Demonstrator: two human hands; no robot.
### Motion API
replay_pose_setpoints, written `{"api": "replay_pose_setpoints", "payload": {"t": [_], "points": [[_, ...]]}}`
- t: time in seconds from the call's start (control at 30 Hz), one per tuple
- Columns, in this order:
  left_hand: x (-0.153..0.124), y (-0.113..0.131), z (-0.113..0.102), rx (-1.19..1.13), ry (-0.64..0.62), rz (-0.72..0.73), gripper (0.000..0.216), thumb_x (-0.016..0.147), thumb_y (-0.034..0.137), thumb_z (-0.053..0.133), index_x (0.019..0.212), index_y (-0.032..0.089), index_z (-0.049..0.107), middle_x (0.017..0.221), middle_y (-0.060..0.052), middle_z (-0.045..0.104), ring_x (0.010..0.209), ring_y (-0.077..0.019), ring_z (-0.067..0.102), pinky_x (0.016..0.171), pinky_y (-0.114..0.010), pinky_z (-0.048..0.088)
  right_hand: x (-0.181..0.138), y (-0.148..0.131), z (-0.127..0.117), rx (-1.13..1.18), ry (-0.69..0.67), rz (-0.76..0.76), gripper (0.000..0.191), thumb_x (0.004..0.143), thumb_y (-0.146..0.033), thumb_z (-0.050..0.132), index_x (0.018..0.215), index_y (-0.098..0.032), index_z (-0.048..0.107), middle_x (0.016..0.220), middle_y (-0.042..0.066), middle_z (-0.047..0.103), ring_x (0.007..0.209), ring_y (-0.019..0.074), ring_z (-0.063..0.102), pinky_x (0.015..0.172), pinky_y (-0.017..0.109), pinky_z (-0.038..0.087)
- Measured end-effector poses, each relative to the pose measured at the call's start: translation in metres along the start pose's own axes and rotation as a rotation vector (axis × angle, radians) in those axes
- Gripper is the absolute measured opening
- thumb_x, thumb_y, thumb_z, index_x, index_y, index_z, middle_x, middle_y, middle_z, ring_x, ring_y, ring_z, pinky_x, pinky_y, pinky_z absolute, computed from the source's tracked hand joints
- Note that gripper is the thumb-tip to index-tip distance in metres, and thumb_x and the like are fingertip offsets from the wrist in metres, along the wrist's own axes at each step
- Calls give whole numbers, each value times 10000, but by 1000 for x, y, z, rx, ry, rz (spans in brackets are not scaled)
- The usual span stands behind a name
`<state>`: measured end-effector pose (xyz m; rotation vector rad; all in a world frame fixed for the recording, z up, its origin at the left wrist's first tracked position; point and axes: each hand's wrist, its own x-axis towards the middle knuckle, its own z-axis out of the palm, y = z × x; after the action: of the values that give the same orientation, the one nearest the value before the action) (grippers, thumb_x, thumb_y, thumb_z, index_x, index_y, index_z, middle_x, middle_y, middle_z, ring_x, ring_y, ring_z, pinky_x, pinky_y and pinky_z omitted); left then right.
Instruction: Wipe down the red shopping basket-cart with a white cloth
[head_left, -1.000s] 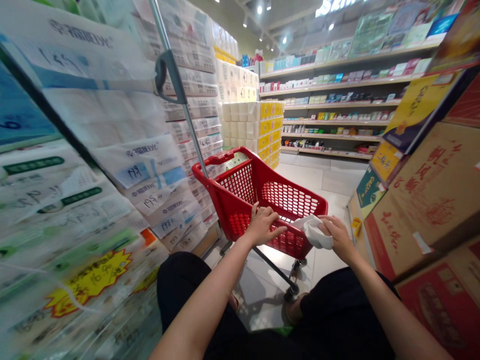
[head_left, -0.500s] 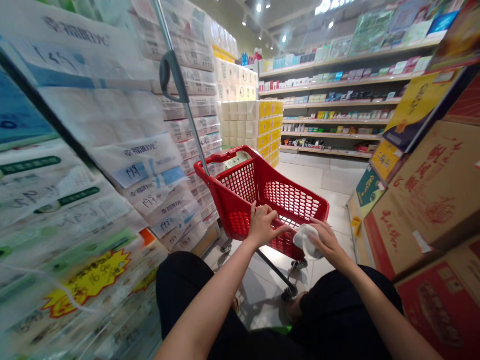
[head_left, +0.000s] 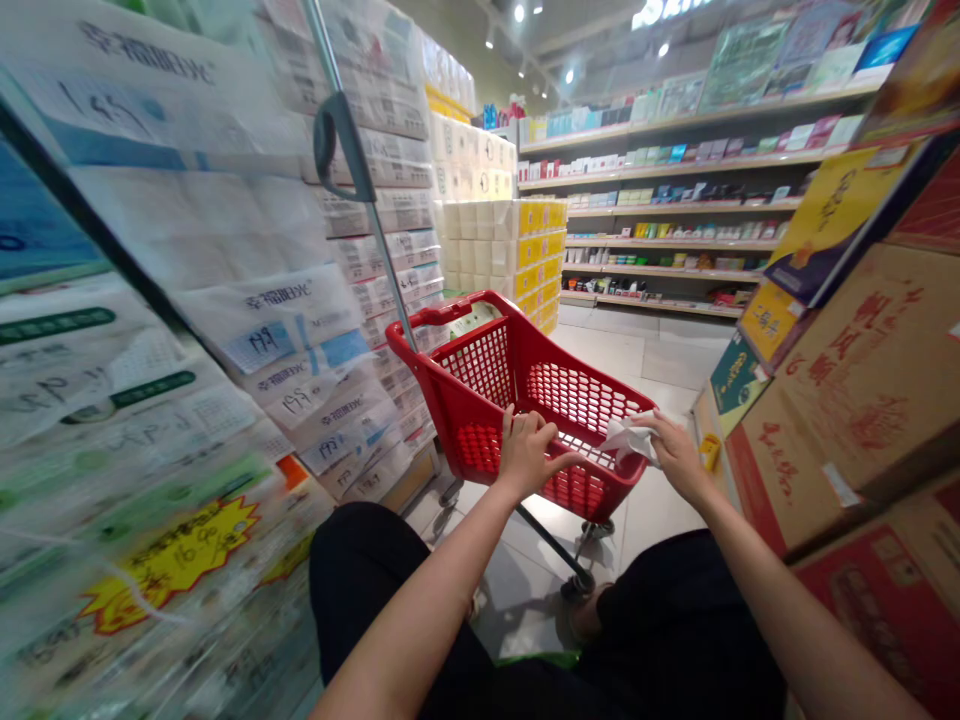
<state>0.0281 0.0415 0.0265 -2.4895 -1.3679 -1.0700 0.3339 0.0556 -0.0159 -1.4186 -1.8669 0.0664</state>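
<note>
A red plastic shopping cart [head_left: 480,375] stands in the aisle in front of my knees. My left hand [head_left: 529,450] grips the cart's near rim, fingers curled over it. My right hand [head_left: 675,455] is closed on a white cloth [head_left: 628,438] and presses it onto the near right corner of the rim. The cart's long metal pull handle [head_left: 352,165] rises up to the left with a grey grip. The basket looks empty through its mesh.
Stacked packs of tissue paper [head_left: 247,300] fill the left side, close to the cart. Red and brown cardboard boxes [head_left: 862,400] line the right. Shelves of goods [head_left: 660,190] and a yellow-white stack [head_left: 517,250] stand at the far end of the tiled floor [head_left: 637,350].
My right hand moved the cloth from below the cart's near rim up onto its right corner. My left hand stayed on the rim.
</note>
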Motion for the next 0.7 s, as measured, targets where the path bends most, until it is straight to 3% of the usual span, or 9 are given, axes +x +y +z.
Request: {"api": "replay_pose_setpoints", "payload": {"t": [0.1,0.2,0.33,0.7], "points": [[0,-1,0,9,2,4,442,789,672,566,837,234,596,919,-13,509,986,-203,473,1169,-493,130,-18,-26,4,79,-11,-44,317,878,-276,343,985,-258,640,1172,37,640,1327,260,372,1091,516,274],[0,-1,-1,9,7,6,443,791,672,564,838,233,595,917,-14,510,987,-204,477,1170,-487,131,-37,-50,7,91,-48,-73,301,905,-323,357,991,-279,642,1112,22,656,1277,245,417,1098,483,292],[0,-2,-1,-6,7,20,430,798,659,567,833,232,593,914,-15,512,982,-202,481,1169,-479,127,-48,-61,5,63,-71,-111,271,915,-403,412,1018,-297,639,1110,14,655,1242,248,452,1100,480,302],[0,2,0,-3,5,19,426,798,655,571,829,231,601,896,-12,508,956,-195,481,1156,-477,139,1,17,-11,161,-36,-38,340,915,-466,420,1109,-243,588,1265,71,586,1339,264,379,1121,493,262]]}}
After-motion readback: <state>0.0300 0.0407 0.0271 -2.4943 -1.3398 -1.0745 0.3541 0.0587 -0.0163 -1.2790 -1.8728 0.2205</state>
